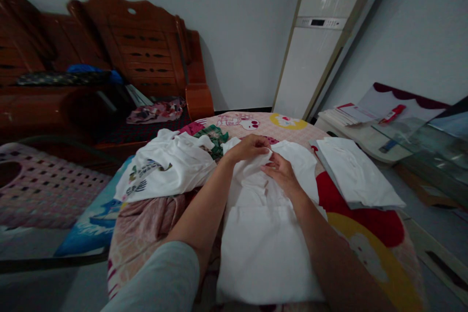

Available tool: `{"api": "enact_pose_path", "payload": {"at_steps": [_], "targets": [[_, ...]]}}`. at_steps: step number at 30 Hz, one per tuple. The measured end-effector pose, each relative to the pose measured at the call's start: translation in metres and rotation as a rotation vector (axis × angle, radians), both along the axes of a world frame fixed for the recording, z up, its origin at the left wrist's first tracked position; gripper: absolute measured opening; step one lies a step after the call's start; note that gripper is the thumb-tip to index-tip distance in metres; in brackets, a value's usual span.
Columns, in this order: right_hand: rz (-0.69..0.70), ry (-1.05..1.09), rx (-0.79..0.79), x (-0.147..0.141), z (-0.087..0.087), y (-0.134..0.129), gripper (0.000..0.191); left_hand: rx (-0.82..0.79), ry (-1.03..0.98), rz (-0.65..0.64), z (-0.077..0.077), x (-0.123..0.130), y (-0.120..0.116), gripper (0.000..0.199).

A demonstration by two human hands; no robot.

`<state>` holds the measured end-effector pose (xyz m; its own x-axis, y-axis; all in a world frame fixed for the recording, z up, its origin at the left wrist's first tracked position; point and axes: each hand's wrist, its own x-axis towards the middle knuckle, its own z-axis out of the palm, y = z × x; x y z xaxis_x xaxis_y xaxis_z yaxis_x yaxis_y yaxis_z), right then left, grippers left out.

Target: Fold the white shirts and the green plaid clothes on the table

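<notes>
The left grip (253, 145) is blocking my look at part of the white garment (263, 248), and the right forearm (325, 234) is covering some of its side edge. The pale sleeve (161, 278) is running out of sight at the bottom, as is the cloth-covered counter (122, 258). The printed shirt (183, 163) is hiding much of the green cloth (218, 137), and its design is looking too blurry for me to read. The woven chair (54, 190) is getting cut off leftward, the glass shelf (420, 144) rightward. The air conditioner's panel (321, 23) is showing markings too tiny to make out.
</notes>
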<state>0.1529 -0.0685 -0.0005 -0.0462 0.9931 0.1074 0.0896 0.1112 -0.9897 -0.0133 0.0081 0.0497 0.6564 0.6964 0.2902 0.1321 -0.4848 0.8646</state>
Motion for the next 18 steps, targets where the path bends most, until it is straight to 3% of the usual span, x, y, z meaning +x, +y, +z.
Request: {"api": "enact_pose_path", "payload": {"at_steps": [4, 9, 11, 16, 18], "targets": [[-0.068, 0.018, -0.073, 0.001, -0.006, 0.003, 0.036, 0.121, 0.063, 0.001, -0.008, 0.02, -0.006, 0.015], [-0.112, 0.165, -0.018, 0.002, -0.004, 0.003, 0.031, 0.289, 0.063, 0.102, -0.007, 0.022, -0.005, 0.019], [-0.154, 0.231, 0.003, 0.002, -0.003, 0.004, 0.032, 0.305, 0.1, 0.265, -0.007, 0.009, 0.003, 0.022], [-0.308, 0.242, 0.034, 0.008, -0.008, 0.011, 0.033, 0.208, 0.346, 0.933, -0.017, -0.041, 0.024, 0.025], [-0.351, 0.184, 0.063, 0.011, -0.012, 0.014, 0.031, 0.127, 0.483, 1.085, -0.024, -0.057, 0.028, 0.025]]}}
